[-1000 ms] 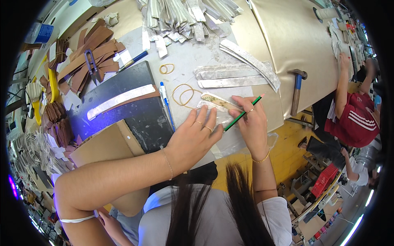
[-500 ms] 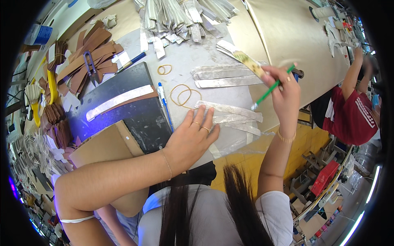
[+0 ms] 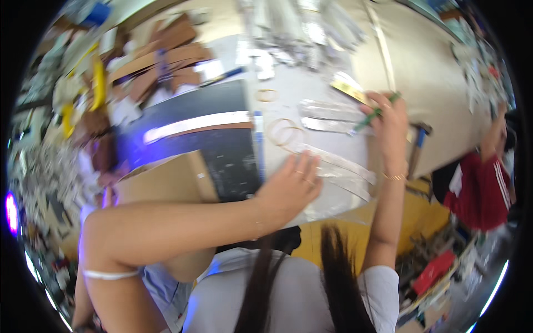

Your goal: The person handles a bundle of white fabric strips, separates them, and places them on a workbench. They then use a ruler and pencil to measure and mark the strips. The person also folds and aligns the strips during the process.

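Observation:
My left hand (image 3: 293, 186) lies with fingers extended on the near ends of pale grey strips (image 3: 341, 162). My right hand (image 3: 388, 122) is closed around a slim green pen-like tool (image 3: 368, 118), its pale tip pointing down and left. Those same fingers pinch a flat white-and-yellow piece (image 3: 350, 87), too blurred to name. Just left of the right hand, a pair of pale strips (image 3: 327, 125) rests on the grey sheet. Tan rubber bands (image 3: 285, 135) and a blue-and-white pen (image 3: 259, 141) lie beyond my left hand.
On a black board (image 3: 227, 169) at left lies a white strip (image 3: 194, 126) over a brown one. Brown strips (image 3: 158, 66) and scissors are heaped behind it. Bundled pale strips (image 3: 283, 30) sit at the back. A hammer (image 3: 420, 139) stands right; a person in red (image 3: 477, 191) works beyond.
The view has swung, so the whole scene sits further right and is blurred. The white-and-yellow piece now points away from the nearby strips less far. My left hand still rests on the strips.

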`<action>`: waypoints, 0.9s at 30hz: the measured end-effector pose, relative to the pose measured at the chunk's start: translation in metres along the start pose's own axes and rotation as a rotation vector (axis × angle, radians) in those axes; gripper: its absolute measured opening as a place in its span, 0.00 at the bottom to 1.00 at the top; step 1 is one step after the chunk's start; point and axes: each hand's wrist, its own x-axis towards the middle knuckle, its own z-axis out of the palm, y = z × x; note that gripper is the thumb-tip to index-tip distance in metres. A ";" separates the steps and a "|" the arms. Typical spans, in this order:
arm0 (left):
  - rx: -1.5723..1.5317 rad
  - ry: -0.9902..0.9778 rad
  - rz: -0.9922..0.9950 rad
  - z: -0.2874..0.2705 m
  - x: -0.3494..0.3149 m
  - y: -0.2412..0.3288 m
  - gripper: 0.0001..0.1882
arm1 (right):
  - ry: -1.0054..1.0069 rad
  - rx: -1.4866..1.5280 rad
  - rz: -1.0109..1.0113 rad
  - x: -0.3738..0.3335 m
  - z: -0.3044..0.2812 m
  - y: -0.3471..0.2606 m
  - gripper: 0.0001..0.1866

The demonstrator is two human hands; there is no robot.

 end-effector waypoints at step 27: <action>0.224 -0.283 -0.023 0.024 0.034 0.038 0.28 | -0.117 0.526 0.182 -0.035 -0.029 -0.010 0.21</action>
